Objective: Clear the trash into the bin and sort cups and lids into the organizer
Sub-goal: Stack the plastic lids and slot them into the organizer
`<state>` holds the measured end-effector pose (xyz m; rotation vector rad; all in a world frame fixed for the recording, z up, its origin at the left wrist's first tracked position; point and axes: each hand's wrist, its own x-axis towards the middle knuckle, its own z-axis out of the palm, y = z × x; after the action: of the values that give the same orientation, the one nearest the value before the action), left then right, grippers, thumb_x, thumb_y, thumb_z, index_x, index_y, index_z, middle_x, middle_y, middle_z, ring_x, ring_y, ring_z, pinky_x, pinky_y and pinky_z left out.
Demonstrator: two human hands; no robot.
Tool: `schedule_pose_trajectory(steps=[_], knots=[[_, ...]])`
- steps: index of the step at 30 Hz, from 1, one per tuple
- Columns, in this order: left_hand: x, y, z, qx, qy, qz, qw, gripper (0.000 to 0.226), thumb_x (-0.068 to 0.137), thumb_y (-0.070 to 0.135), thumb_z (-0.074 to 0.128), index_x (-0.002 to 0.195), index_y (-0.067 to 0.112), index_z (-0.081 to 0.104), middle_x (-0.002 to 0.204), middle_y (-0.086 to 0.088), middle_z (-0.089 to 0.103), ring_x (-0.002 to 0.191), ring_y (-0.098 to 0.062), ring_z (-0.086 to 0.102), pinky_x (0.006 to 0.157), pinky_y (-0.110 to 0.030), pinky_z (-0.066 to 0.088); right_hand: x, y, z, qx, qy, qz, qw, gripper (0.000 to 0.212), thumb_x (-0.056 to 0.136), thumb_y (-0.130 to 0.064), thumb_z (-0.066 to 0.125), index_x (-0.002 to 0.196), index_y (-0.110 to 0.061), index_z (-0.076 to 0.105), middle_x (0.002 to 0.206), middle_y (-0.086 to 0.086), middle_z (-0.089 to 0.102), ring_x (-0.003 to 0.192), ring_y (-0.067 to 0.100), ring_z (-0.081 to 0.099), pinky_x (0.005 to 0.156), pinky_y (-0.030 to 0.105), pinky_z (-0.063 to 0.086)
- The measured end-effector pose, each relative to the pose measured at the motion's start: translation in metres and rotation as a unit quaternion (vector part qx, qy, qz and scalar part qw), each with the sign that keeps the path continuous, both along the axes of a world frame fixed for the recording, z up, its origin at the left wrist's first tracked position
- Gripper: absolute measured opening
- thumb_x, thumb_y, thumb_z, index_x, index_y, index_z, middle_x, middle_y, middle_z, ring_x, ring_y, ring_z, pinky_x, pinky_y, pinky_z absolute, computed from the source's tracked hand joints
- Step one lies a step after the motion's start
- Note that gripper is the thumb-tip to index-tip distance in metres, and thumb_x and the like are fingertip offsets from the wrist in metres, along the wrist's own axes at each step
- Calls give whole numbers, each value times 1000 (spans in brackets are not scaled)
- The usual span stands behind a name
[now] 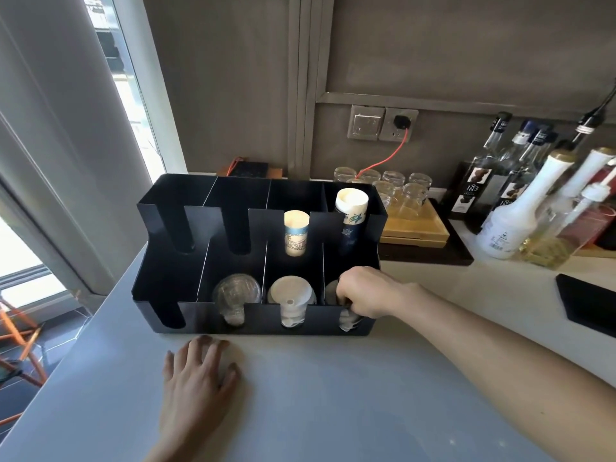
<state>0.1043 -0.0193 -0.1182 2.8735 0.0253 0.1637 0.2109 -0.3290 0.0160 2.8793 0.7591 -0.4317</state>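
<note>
- The right hand [368,291] hides most of the lids [346,323] in the organizer's [160,288] front-right slot; its grip cannot be judged.
- Bottles [546,195] at 3 o'clock are blurred, cut by the edge.

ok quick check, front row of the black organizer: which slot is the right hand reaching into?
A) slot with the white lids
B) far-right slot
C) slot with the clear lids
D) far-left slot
B: the right hand is curled into the far-right front slot of the organizer, to the right of the white lids and the clear lids; the left hand lies flat on the counter.
</note>
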Motion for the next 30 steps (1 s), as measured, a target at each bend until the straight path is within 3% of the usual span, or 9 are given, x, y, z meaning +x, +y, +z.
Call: schedule_pose_trajectory(steps=[5,9,17,21,24,28,30], knots=[[-1,-1,4,-4,2,6,1000,58,79,54,37,115,21,69,122,-6,61,116,-34,53,111,-58,33,-2,2,6,6,3,-3,1000,16,82,0,65,88,-13,72,78,1,56,73,26,55,60,33,45],[-1,-2,5,-17,7,11,1000,61,78,54,36,116,21,70,121,-8,61,116,-37,53,112,-59,31,-4,3,4,1,-5,-3,1000,6,83,-6,69,85,-11,72,77,4,59,75,29,58,56,29,37],[-1,-1,6,-14,11,6,1000,57,78,52,37,115,22,69,120,-7,61,116,-35,52,109,-58,35,-7,2,3,14,-15,0,1000,14,82,-3,67,89,-12,76,77,0,57,74,26,55,61,28,36],[-2,-1,6,-15,10,5,1000,56,79,51,38,116,22,69,121,-7,61,118,-35,51,110,-57,34,-8,2,5,20,-20,-9,1000,9,83,-6,67,86,-15,67,88,4,64,82,27,59,64,33,43],[-2,-1,7,-18,6,4,1000,57,79,51,38,116,22,69,121,-7,61,118,-35,51,110,-57,34,-8,1,7,19,-36,-4,999,11,81,-8,68,84,-14,60,91,5,60,85,29,59,66,37,47],[-3,-2,7,-20,7,6,1000,56,79,52,37,115,22,69,121,-6,61,117,-35,51,111,-58,33,-5,2,7,14,-64,0,998,13,82,-1,63,86,-12,57,93,4,46,82,30,54,62,36,38],[-3,-1,7,-23,4,6,1000,55,78,51,38,113,22,69,121,-6,61,116,-35,52,110,-58,34,-3,4,5,-11,-73,7,997,13,84,2,60,90,-9,61,95,6,50,86,32,57,64,37,39]])
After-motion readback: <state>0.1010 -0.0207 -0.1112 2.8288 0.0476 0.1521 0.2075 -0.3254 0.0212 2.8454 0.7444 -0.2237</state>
